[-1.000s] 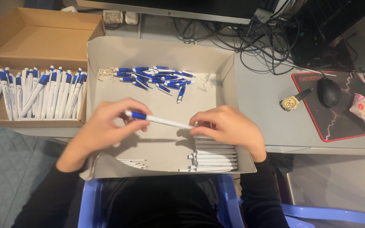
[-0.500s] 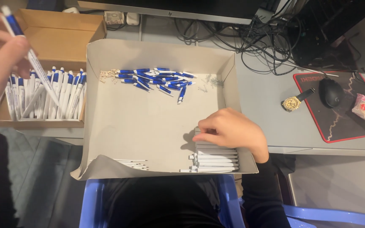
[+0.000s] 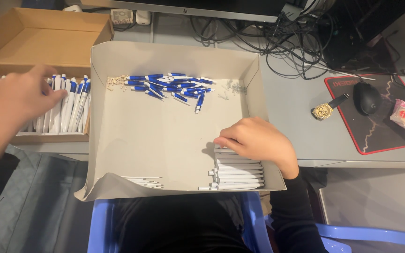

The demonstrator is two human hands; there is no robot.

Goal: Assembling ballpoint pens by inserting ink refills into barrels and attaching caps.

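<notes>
My left hand (image 3: 12,105) is over at 9 o'clock, fingers curled down into the row of finished blue-and-white pens (image 3: 69,105) standing in the brown cardboard box (image 3: 43,33); whether it grips 1 or just presses on them, I cannot tell, my knuckles hide it. My right hand (image 3: 254,140) sits at 4 o'clock in the grey tray (image 3: 174,58), loosely bent, fingertips resting on the stack of white barrels (image 3: 237,173), nothing clearly pinched.

Risks, as I judge them: my left hand leans on pens packed side by side, so a careless nudge could tip the row and jumble it. The barrels under my right hand lie loose in layers; dragging 1 out sideways could roll the rest across the tray. Up at 12 o'clock the blue caps (image 3: 169,86) lie in a heap with small springs (image 3: 118,84) beside them, easy to scatter. The tray's front wall sags at 7 o'clock near a few spare refills (image 3: 141,180), which could slide towards my lap.
</notes>
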